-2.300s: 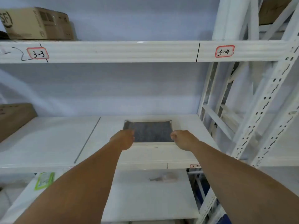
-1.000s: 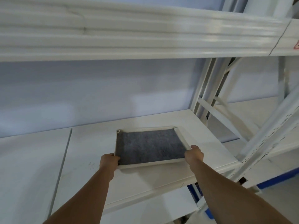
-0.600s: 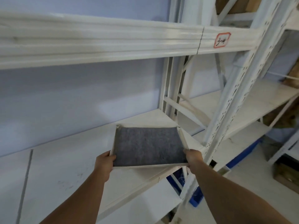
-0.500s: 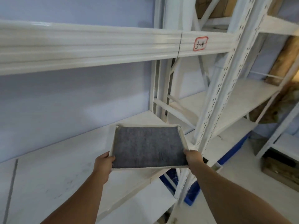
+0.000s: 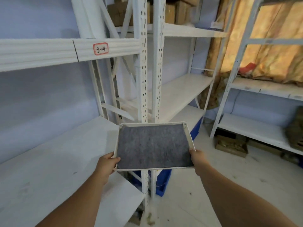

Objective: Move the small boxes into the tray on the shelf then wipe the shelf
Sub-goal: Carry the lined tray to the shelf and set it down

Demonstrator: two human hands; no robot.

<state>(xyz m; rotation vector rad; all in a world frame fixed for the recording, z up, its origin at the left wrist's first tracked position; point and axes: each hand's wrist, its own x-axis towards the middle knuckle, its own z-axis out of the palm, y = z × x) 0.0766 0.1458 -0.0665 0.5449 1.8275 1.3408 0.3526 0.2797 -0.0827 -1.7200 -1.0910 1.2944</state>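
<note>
You have the tray between your two hands, lifted clear of the shelf and carried in the air. Your left hand grips its near left corner, thumb hooked over the white rim onto the grey lining. Your right hand is clamped on the near right corner; how its fingers lie under the tray cannot be seen. The hands are well apart, the whole width of the tray between them, and both forearms reach forward. The tray sits roughly level, its long side towards you, just off the shelf's right end. It is in front of the two white posts, with a blue bin and the floor below it. On the beam above, a red-edged label is stuck.
</note>
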